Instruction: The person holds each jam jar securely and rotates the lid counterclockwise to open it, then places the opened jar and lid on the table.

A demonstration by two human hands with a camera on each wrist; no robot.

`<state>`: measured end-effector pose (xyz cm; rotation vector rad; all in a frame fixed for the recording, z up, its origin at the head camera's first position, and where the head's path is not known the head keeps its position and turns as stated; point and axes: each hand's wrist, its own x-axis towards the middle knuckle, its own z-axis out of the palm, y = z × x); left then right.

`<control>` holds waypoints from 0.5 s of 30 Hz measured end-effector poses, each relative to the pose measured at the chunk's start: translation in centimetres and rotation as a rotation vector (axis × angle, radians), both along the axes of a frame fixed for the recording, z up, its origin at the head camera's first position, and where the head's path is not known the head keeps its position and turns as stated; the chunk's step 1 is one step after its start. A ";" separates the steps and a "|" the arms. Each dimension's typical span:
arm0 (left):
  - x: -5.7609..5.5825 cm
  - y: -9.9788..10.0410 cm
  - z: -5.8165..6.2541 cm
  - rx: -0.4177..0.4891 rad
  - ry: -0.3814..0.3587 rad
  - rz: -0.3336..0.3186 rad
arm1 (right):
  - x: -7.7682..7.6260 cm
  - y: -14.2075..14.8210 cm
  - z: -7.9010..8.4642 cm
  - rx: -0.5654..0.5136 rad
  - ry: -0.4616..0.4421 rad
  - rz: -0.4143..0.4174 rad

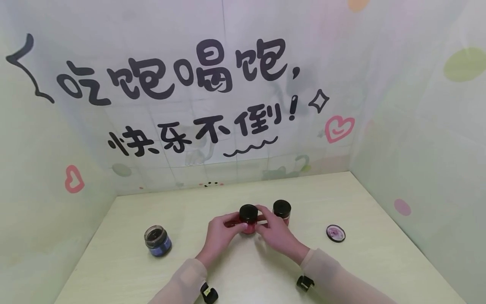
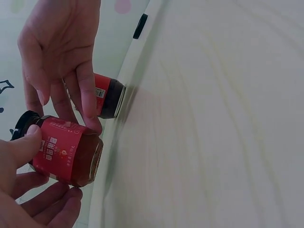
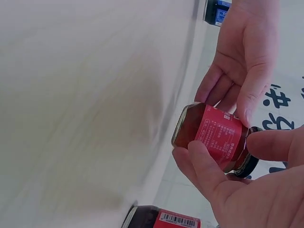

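Spanning the pale table from left to right are three jam jars, one loose lid and two hands. Farthest left stands a lidless blue-labelled jar, mouth upward, its contents dark. Next comes the left hand, its forearm slanting up to the right in a pale sleeve; the thumb lies on the near side and the fingers curl round, gripping a red-labelled jam jar. That jar is near the middle of the table's width, its black lid uppermost and its glass base down, so that its long axis runs roughly vertical; whether the base touches the tabletop cannot be told. From the other side the right hand grasps the same jar, forearm slanting up to the left, its digits spread between the red label and the lid. Just beyond that hand, and partly hidden by it, a second red-labelled jar stands upright, also capped in black. Well apart on the right lies the single loose lid, flat on the table, black-rimmed, with a pinkish-purple patterned face turned up.
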<state>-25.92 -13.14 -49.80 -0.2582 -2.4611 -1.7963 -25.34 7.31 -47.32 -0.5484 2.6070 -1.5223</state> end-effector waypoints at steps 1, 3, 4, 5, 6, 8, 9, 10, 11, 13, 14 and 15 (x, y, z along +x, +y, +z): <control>0.1 -0.1 0.1 0.003 -0.001 0.006 | 0.1 0.0 0.1 0.005 0.006 0.005; 0.3 -0.1 0.2 0.013 -0.002 0.016 | 0.2 0.0 0.3 0.008 0.008 0.007; 0.4 -0.2 0.3 0.022 -0.002 0.021 | 0.2 -0.1 0.4 0.007 0.007 0.009; 0.5 -0.2 0.3 0.031 0.002 0.023 | 0.3 -0.1 0.5 0.003 0.005 0.010; 0.6 -0.2 0.4 0.043 0.002 0.027 | 0.3 -0.1 0.6 -0.004 0.003 0.013; 0.9 -0.3 0.4 0.062 0.007 0.033 | 0.5 -0.3 0.7 -0.019 -0.009 0.014; 1.0 -0.4 0.4 0.071 0.010 0.036 | 0.6 -0.4 0.7 -0.027 -0.015 0.018; 1.1 -0.4 0.5 0.077 0.012 0.041 | 0.6 -0.4 0.8 -0.038 -0.019 0.023; 1.2 -0.5 0.5 0.080 0.011 0.046 | 0.7 -0.5 0.9 -0.050 -0.020 0.028; 1.4 -0.6 0.6 0.080 0.015 0.057 | 0.9 -0.7 1.1 -0.073 -0.024 0.040; 1.5 -0.6 0.7 0.076 0.016 0.064 | 1.0 -0.7 1.2 -0.088 -0.024 0.046; 1.6 -0.6 0.7 0.072 0.020 0.071 | 1.0 -0.8 1.4 -0.101 -0.024 0.049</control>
